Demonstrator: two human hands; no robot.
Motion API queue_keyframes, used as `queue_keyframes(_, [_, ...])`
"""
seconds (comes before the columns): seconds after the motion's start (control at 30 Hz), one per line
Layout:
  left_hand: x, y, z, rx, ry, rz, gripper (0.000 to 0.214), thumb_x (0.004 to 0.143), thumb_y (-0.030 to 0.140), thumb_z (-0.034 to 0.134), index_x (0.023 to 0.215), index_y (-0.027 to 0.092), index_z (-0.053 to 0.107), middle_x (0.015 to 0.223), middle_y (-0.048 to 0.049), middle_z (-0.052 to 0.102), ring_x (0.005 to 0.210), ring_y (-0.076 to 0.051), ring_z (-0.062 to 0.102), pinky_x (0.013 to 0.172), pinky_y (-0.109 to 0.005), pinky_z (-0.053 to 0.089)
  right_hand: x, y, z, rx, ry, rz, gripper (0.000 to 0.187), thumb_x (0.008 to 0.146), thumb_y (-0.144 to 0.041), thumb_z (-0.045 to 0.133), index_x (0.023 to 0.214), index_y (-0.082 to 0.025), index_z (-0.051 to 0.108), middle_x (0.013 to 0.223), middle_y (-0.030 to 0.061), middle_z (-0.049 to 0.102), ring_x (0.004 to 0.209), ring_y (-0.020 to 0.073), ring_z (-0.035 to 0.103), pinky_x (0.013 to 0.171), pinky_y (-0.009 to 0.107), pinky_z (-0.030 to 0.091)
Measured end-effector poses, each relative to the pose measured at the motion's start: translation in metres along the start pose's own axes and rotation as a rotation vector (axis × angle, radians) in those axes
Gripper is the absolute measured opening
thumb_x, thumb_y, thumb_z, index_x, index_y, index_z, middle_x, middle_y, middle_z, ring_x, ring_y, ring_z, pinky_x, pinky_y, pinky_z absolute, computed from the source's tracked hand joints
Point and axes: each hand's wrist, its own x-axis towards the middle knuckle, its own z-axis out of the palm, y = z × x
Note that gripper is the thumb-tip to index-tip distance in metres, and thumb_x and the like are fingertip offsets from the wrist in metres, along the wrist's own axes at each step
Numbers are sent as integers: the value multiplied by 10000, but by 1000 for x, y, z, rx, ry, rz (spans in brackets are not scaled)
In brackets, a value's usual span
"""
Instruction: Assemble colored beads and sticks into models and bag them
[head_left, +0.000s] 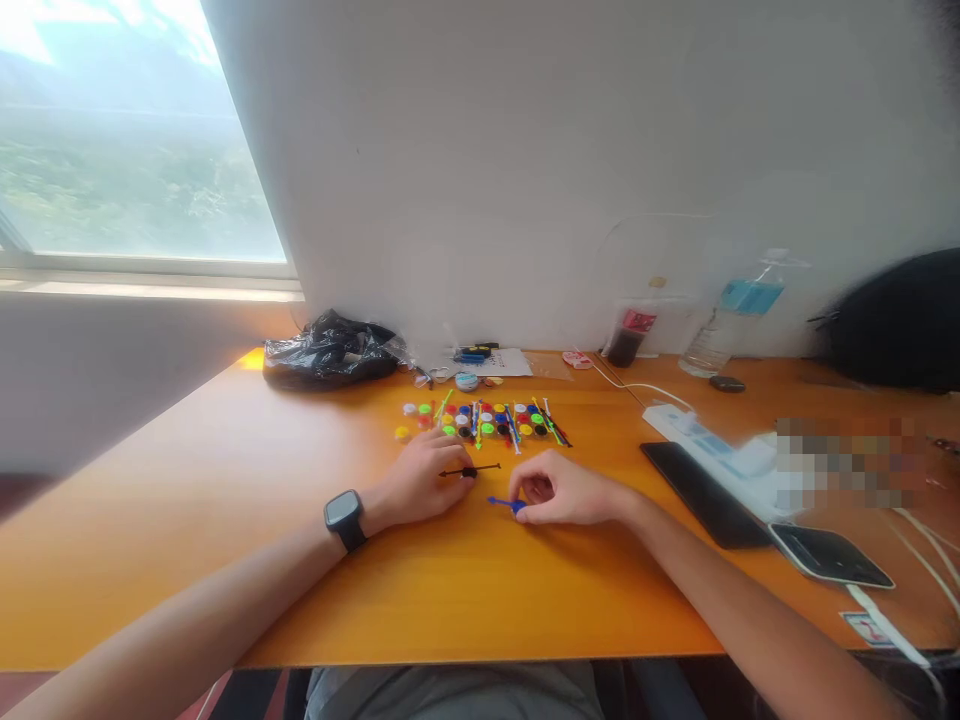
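Note:
My left hand (421, 482), with a dark watch (344, 508) on its wrist, rests low over the table. Its thumb and fingers are closed at a small round black piece (470, 473) with a thin black arrow-tipped stick (487, 467) across it. To the right, my right hand (570, 490) pinches a round blue piece (518, 508). A blue arrow-tipped stick (500, 502) points left from it. Just beyond both hands lie rows of small coloured round pieces (487, 418), with thin coloured arrow sticks (512, 428) among them.
A black plastic bag (330, 350) sits at the back left of the wooden table (187, 540). Paper (502, 362) lies by the wall. On the right are a water bottle (709, 335), a power strip (705, 450), a black tablet-like slab (697, 490) and a phone (829, 555) with a cable.

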Motion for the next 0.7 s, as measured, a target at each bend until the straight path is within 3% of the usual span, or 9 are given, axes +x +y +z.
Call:
queue_keyframes(0.1, [1,2,-3,-8,-22,8,27,912,252,676,904,238,697,908,-52,709,879,-231,632,810,-374,520,2,10,-9,-142,198,45,131,825,-308,733,882,-194,764,694,-10,614,624,137,523,548,241,366])
queue_keyframes(0.27, [1,2,-3,-63,-43,-13,40,913,227,663,926,233,700,930,-46,723,898,-225,644,831,-367,531,2,9,-16,-303,419,40,184,827,-348,765,963,-225,758,798,4,642,704,160,563,650,272,405])
queue_keyframes(0.47, [-1,-3,-1,-139,-63,-32,104,905,211,656,976,237,727,958,-45,745,906,-211,666,822,-343,542,4,-1,-1,-219,418,-91,170,897,-359,721,985,-216,742,912,36,683,702,148,543,626,270,405])
queue_keyframes(0.7, [-3,-5,0,-164,-89,-25,132,902,214,647,999,236,733,975,-49,743,924,-216,666,842,-346,542,5,0,8,-189,320,-43,176,936,-346,668,888,-211,770,861,27,742,702,152,594,660,273,439])
